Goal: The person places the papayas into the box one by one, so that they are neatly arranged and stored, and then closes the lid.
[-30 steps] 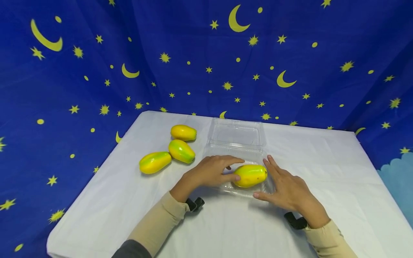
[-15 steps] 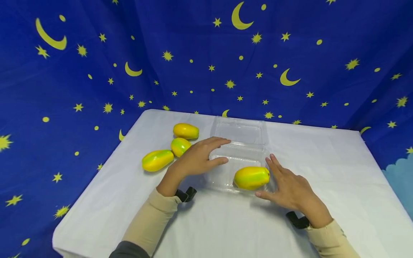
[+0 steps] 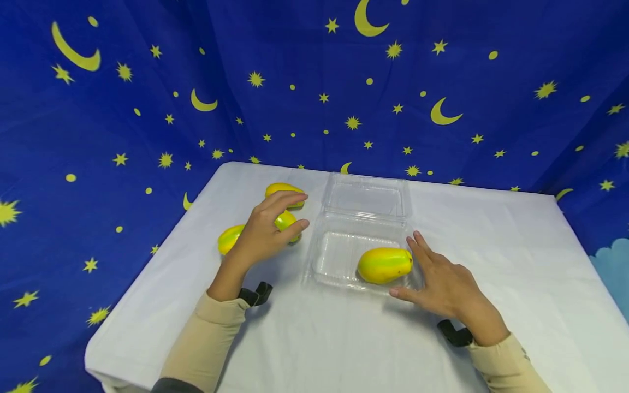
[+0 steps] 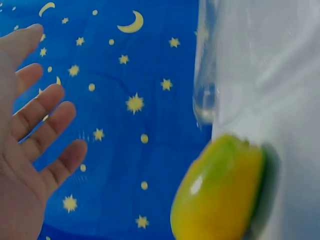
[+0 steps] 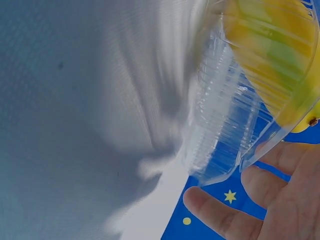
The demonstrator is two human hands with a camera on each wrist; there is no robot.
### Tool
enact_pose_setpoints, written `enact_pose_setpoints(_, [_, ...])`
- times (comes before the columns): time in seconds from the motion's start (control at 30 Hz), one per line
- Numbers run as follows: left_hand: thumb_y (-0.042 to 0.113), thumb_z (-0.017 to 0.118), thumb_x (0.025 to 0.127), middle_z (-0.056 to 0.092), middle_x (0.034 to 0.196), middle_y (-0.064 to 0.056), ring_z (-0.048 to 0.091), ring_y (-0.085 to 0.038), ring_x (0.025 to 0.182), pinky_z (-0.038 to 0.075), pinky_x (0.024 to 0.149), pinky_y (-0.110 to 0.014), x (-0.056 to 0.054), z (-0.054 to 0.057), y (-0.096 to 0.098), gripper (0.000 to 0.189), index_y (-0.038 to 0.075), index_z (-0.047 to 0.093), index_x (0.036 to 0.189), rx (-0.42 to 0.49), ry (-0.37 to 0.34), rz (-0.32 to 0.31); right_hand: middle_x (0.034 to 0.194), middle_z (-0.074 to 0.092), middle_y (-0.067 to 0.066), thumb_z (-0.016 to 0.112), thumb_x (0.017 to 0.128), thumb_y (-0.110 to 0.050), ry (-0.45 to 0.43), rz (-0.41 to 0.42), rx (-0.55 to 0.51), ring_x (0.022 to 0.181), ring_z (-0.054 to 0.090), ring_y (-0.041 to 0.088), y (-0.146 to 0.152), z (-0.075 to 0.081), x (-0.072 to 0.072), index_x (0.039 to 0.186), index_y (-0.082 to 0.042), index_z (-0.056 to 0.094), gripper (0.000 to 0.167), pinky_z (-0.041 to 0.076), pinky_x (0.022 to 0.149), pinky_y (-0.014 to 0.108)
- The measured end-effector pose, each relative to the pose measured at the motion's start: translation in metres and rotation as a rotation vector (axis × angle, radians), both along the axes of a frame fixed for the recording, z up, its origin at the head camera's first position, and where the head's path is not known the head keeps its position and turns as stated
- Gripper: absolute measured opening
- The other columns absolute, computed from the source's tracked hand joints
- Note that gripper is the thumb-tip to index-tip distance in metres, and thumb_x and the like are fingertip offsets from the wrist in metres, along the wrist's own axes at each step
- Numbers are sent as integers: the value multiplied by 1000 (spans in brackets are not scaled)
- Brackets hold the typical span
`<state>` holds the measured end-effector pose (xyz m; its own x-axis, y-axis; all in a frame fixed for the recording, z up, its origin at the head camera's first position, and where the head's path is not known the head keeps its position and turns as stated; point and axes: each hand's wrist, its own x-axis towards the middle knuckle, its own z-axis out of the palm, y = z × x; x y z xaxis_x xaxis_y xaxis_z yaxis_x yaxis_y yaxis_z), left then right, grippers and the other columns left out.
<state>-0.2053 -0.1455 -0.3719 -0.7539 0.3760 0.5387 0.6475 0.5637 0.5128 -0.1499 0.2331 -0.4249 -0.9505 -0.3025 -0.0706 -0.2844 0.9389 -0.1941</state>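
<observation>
In the head view, a clear plastic clamshell box [image 3: 336,259] lies with its lid [image 3: 366,197] folded back. One yellow-green papaya [image 3: 385,266] sits in the right part of its base. My right hand [image 3: 444,286] is spread along the box's right side; in the right wrist view its fingers [image 5: 262,187] lie straight at the plastic rim. My left hand [image 3: 262,232] hovers over the left group of papayas, fingers apart and holding nothing. It partly covers the middle papaya [image 3: 290,225], the far papaya [image 3: 282,189] and the near-left papaya [image 3: 229,238]. The left wrist view shows one papaya [image 4: 220,195] beside the hand.
A white cloth covers the table [image 3: 344,338]. Behind it hangs a blue curtain [image 3: 295,65] with yellow moons and stars, which also runs along both sides. A light blue cloud shape [image 3: 611,267] shows at the right edge.
My left hand has let go of the papaya in the box and moved left to the other papayas. My right hand has stayed at the box's right side.
</observation>
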Motion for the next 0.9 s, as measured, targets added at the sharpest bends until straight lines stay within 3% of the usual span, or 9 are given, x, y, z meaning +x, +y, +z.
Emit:
enact_pose_setpoints(0.2, [24,78,89,63,134,-3,56,-23,130,44,110,-45,8,-9,-27,48,15,63,133,21,46,98,170,10,5,50,75,-90,-2,2,-5,137,47,44,0,0,0,162,-16,14,120,53,77,59])
enact_pose_setpoints(0.43, [20,78,88,63,134,-4,60,-24,120,49,101,-48,18,-18,-57,48,14,63,133,48,42,204,170,11,5,50,75,-90,4,-6,-2,136,48,43,0,1,1,162,-17,15,120,53,80,61])
enact_pose_setpoints(0.6, [23,76,90,62,136,-4,59,-25,121,48,101,-51,23,-20,-68,49,18,62,136,79,20,260,170,12,6,48,75,-91,-1,-1,-5,136,48,44,-1,2,1,162,-16,14,120,54,78,59])
enact_pose_setpoints(0.7, [29,74,92,60,139,-4,58,-26,124,47,103,-53,25,-19,-72,48,21,61,138,82,-40,291,170,12,7,48,75,-91,4,-3,2,136,49,44,-2,2,1,162,-16,14,120,54,76,57])
enact_pose_setpoints(0.9, [47,65,95,54,145,-4,50,-31,133,42,104,-62,25,-22,-88,53,27,54,143,52,-280,374,169,13,10,51,76,-89,1,-8,12,135,49,45,-2,3,1,162,-16,15,119,55,72,54])
